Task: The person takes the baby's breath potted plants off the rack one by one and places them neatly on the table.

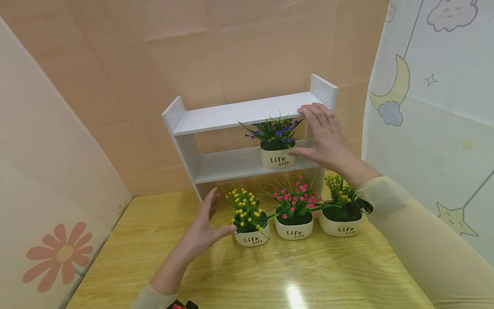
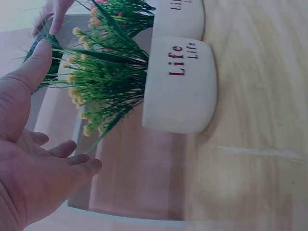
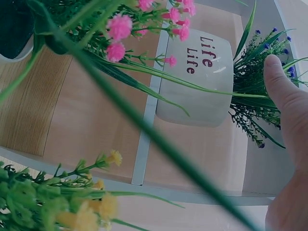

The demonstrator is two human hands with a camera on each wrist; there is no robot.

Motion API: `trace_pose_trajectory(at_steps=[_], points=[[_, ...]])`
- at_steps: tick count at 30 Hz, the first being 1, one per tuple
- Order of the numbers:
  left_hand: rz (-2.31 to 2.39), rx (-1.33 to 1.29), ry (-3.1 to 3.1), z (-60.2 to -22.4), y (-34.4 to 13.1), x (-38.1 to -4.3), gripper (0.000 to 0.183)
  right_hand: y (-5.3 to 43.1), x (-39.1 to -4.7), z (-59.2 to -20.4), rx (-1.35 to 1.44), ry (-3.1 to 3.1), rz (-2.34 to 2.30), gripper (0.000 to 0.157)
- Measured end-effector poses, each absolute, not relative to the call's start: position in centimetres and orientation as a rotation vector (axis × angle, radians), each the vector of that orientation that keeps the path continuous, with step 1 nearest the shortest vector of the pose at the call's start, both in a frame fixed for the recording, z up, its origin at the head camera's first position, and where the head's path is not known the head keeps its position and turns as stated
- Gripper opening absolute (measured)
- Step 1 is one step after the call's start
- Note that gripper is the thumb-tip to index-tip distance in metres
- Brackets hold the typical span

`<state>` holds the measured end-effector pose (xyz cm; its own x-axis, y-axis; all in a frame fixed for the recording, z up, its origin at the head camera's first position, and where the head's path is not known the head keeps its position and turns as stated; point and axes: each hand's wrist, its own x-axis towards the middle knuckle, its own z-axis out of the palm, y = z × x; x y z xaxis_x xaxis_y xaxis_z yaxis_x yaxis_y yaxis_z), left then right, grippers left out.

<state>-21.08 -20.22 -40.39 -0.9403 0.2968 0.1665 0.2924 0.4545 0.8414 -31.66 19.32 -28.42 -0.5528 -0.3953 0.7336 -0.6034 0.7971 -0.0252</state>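
On the middle board of a white shelf (image 1: 227, 165) stands a cream pot of purple flowers (image 1: 278, 159), marked "Life". My right hand (image 1: 326, 139) is beside it, fingers up by the top board's front edge and thumb near the pot's rim. In the right wrist view that thumb (image 3: 276, 79) lies against the purple plant's leaves; the other fingers are out of sight there. At the left, my left hand (image 1: 202, 234) spreads around the side of a pot of yellow flowers (image 1: 252, 238), thumb close to its rim. Its fingers hold nothing in the left wrist view.
A pot of pink flowers (image 1: 294, 231) and another pot with yellow blooms (image 1: 341, 227) stand in the row on the wooden table (image 1: 247, 274), before the shelf. A patterned white wall panel (image 1: 428, 128) bounds the right, a flower-print panel (image 1: 54, 171) the left.
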Motion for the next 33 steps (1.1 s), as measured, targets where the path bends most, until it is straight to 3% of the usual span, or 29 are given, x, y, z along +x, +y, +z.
trace_pose_trajectory(at_steps=[23, 33], points=[[1.491, 0.650, 2.823, -34.9, -17.1, -22.6, 0.112, 19.2, -31.7, -28.4, 0.729, -2.238, 0.354, 0.117], [1.502, 0.674, 2.805, -32.9, -15.0, -24.9, 0.110, 19.3, -31.4, -28.5, 0.725, -2.237, 0.355, 0.118]])
